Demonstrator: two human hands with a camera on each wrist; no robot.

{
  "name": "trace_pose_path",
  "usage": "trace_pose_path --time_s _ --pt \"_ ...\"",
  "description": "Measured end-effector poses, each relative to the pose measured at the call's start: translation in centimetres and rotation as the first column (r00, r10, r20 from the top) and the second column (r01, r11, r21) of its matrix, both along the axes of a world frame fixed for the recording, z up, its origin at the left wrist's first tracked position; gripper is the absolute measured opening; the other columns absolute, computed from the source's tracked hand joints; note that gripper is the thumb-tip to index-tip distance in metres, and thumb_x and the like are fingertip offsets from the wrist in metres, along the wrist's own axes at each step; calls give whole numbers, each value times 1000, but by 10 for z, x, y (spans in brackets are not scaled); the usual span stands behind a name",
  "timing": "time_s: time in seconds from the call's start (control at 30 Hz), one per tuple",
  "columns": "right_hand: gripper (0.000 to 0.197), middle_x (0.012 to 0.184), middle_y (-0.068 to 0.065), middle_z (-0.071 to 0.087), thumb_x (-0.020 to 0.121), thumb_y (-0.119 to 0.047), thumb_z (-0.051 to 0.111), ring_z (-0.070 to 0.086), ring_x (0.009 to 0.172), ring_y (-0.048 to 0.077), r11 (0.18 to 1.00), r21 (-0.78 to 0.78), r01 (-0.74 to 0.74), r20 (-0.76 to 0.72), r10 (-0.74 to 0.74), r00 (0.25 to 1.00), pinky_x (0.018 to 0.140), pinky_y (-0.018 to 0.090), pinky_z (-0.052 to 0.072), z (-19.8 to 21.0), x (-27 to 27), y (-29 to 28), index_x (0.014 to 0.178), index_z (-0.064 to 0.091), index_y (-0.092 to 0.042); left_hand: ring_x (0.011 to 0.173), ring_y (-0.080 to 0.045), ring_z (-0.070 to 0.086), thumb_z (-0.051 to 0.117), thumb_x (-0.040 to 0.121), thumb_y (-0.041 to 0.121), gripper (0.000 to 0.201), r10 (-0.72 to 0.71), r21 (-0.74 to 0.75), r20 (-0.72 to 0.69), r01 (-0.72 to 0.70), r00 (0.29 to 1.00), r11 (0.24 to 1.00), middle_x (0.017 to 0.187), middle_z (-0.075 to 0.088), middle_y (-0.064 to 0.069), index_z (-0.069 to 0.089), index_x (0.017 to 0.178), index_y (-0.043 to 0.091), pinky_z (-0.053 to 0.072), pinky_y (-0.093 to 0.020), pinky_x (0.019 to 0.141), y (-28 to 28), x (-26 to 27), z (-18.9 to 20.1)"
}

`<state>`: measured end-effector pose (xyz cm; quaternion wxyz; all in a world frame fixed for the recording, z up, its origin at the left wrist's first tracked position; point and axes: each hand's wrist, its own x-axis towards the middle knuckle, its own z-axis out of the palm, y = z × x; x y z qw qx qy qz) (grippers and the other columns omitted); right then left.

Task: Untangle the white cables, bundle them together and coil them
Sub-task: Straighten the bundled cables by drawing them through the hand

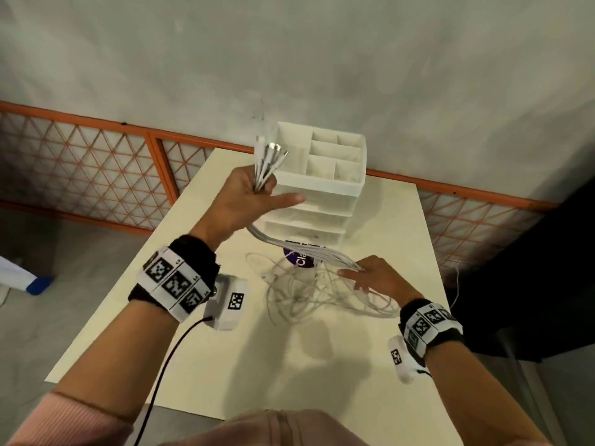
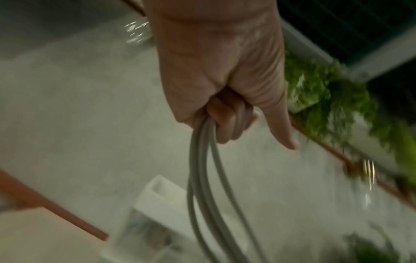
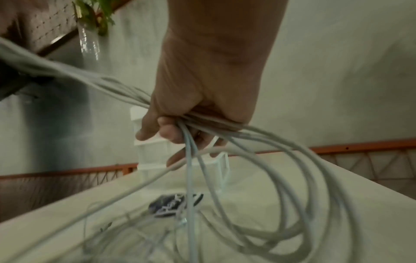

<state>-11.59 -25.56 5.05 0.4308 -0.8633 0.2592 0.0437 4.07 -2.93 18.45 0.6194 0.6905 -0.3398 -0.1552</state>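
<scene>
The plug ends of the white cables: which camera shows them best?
The head view. There the plug ends fan out above the left hand, which grips the white cables just below them. The left wrist view shows only cable strands leaving the fist. The right wrist view shows loops running through the right hand, no plugs clearly.

The person wears soft pink sleeves (image 1: 74,416), pushed up on the forearms. Each wrist has a black strap (image 1: 193,252) with a white band of black square code markers (image 1: 170,284). Under each wrist hangs a small white camera box (image 1: 230,300), also with one marker. A thin black cable (image 1: 164,365) leaves the left box.
</scene>
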Motion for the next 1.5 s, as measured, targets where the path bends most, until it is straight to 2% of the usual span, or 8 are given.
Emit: trace_pose_path --time_s 0.2,0.33,0.53,0.73,0.83,1.07,1.27,1.5 --pt "38 46 5 56 77 -29 76 45 34 5 1000 23 -7 177 3 984 45 17 38 34 15 13 64 65 5 41 2 44 88 59 34 36 -301 538 130 188 945 821 44 49 12 56 68 19 32 -13 46 -7 -16 -56" --pt "35 35 -6 48 79 -20 74 43 31 9 994 20 -110 166 105 981 40 18 36 61 29 23 47 59 -22 62 -6 58 79 72 35 30 -309 510 131 203 942 836 66 63 6 67 88 13 42 -15 61 -19 -26 -77" --pt "23 51 -1 64 77 -30 76 57 47 10 970 92 -225 15 224 974 58 16 46 60 28 21 62 67 -16 34 0 46 64 88 27 33 -77 317 186 15 980 948 49 50 5 52 57 22 35 -9 41 -17 -13 -47" --pt "15 90 6 71 78 -13 73 62 85 13 972 95 -215 0 216 976 84 23 42 54 19 10 87 72 -2 54 -13 42 67 85 27 43 188 81 222 -210 957 974 58 50 -21 55 69 -11 32 -22 49 -14 3 -22" --pt "3 85 8 70 77 -10 73 63 80 13 979 100 -178 50 174 984 83 25 42 55 20 4 77 71 -8 51 -9 43 68 85 27 41 286 44 173 -297 943 954 55 53 -22 54 59 -1 33 -23 49 -10 5 -29" --pt "37 42 3 51 83 -34 68 49 45 17 989 126 -83 242 50 969 72 35 48 74 22 6 59 61 -7 55 -19 40 68 84 29 38 401 32 47 -403 915 915 53 43 -4 50 61 5 34 -28 55 4 24 -38" --pt "92 72 2 69 81 -78 0 55 66 9 981 147 -123 54 117 992 74 36 32 59 10 3 70 65 -13 35 1 40 67 86 26 29 493 -17 -28 -493 870 870 51 46 2 60 68 5 31 -11 42 10 39 -34" --pt "29 74 6 60 83 -44 66 53 70 12 973 226 -44 140 12 990 62 20 36 18 -7 -1 70 64 -18 43 -1 44 65 87 24 24 508 -25 43 -507 860 861 54 50 2 64 74 4 31 -8 42 11 42 -32"
